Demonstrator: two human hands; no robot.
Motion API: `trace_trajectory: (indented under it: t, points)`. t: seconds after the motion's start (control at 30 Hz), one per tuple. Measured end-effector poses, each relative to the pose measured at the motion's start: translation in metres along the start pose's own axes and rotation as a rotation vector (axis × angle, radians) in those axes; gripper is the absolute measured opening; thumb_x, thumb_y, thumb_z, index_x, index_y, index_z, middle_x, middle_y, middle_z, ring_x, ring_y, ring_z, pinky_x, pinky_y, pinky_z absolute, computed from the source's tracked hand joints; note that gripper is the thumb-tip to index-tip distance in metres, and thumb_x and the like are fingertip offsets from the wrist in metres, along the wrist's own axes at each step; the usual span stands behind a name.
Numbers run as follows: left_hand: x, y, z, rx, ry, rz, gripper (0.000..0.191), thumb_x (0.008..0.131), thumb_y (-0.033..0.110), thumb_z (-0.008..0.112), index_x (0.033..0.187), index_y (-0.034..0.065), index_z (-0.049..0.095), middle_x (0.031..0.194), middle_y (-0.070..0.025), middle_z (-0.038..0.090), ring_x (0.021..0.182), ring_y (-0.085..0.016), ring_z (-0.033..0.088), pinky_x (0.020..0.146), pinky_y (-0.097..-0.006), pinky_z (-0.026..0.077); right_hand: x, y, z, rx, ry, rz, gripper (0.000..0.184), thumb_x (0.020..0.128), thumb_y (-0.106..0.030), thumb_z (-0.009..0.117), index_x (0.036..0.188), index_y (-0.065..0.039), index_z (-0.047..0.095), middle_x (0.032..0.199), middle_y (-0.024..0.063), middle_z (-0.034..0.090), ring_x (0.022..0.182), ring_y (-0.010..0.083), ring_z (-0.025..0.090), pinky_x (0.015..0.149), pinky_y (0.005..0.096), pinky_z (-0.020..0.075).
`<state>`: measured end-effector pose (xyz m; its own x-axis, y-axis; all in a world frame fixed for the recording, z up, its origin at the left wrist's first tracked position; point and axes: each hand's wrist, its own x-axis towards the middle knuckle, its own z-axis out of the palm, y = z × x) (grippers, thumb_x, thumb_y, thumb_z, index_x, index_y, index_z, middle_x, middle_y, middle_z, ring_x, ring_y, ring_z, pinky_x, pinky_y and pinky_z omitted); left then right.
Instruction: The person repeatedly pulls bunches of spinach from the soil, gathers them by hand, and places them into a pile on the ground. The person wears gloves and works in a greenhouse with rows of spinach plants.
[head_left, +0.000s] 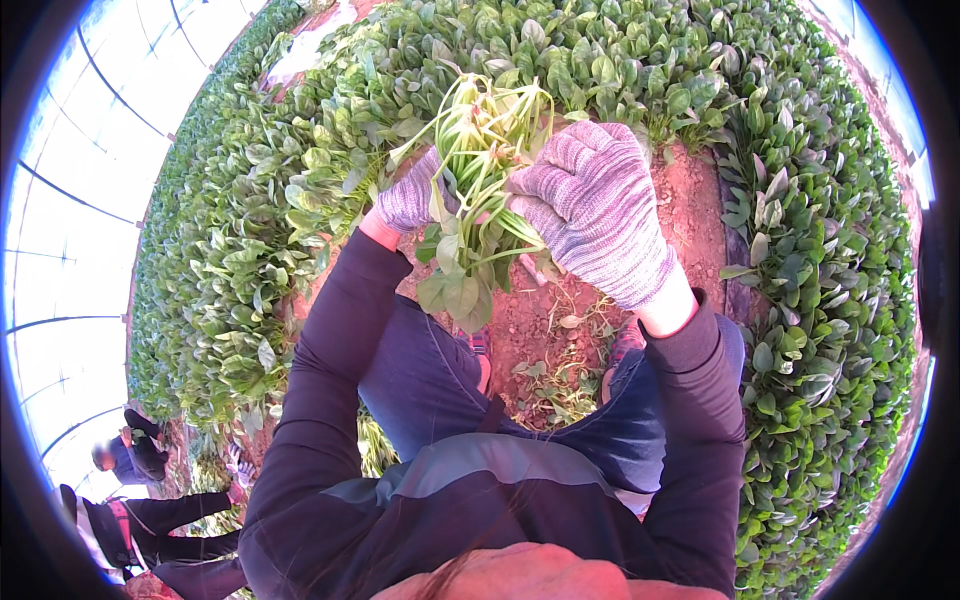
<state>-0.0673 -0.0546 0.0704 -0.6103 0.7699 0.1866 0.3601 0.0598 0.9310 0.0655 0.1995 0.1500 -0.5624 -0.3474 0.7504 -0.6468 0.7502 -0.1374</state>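
My left hand (417, 196), in a knitted grey-purple glove, grips a bunch of leafy greens that look like spinach (480, 154). The bunch is held with its pale stem bases up and its leaves hanging down. My right hand (596, 206), gloved alike, is at the right side of the bunch, its fingers curled in against the stems; its fingertips are partly hidden. Below the bunch, a small pinkish object (533, 268) shows in part; I cannot tell what it is.
Dense leafy plants (217, 285) stand left and ahead, with another bed (832, 337) at the right beside a dark strip. Plucked leaves and stems (566, 390) lie on reddish soil between my feet. Two people (135, 457) (161, 525) are at the lower left, inside a film-covered greenhouse.
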Motion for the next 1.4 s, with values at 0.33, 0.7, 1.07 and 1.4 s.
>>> trace_trajectory:
  t: [0.33,0.7,1.07,1.4]
  points:
    - [0.006,0.004,0.000,0.284,-0.030,0.170,0.098,0.076,0.018,0.091,0.156,0.0064,0.035,0.149,-0.0094,0.053,0.135,-0.020,0.052,0.115,-0.0393,0.040,-0.006,0.012,-0.009,0.576,0.076,0.262,0.011,0.089,-0.016,0.071,0.095,-0.007,0.071,0.093,0.0092,0.066,0.092,0.0302,0.064,0.084,0.0408,0.0503]
    - [0.007,0.020,0.005,-0.354,-0.070,-0.041,0.071,0.098,0.034,0.060,0.158,0.0077,0.033,0.152,-0.0138,0.049,0.132,-0.027,0.055,0.110,-0.0446,0.049,-0.015,0.054,-0.015,0.841,0.180,0.616,0.043,0.097,-0.028,0.071,0.132,-0.005,0.063,0.125,0.0118,0.066,0.114,0.0210,0.062,0.099,0.0335,0.0484]
    - [0.014,0.003,-0.030,0.016,0.479,0.094,0.059,0.079,0.030,0.088,0.126,0.0038,0.064,0.103,-0.0101,0.075,0.089,-0.024,0.072,0.084,-0.0398,0.059,-0.027,0.081,0.016,0.688,0.396,0.804,0.033,0.102,-0.026,0.067,0.124,-0.001,0.068,0.113,0.0036,0.071,0.103,0.0121,0.062,0.098,0.0283,0.0472]
    - [-0.161,0.049,-0.121,0.702,1.119,0.042,0.035,0.077,0.016,0.089,0.104,0.0002,0.073,0.092,-0.0073,0.077,0.076,-0.013,0.071,0.072,-0.0326,0.058,-0.045,0.116,0.026,0.602,0.213,0.898,0.033,0.104,-0.025,0.064,0.129,-0.002,0.067,0.119,0.0044,0.070,0.105,0.0133,0.067,0.089,0.0266,0.0519]
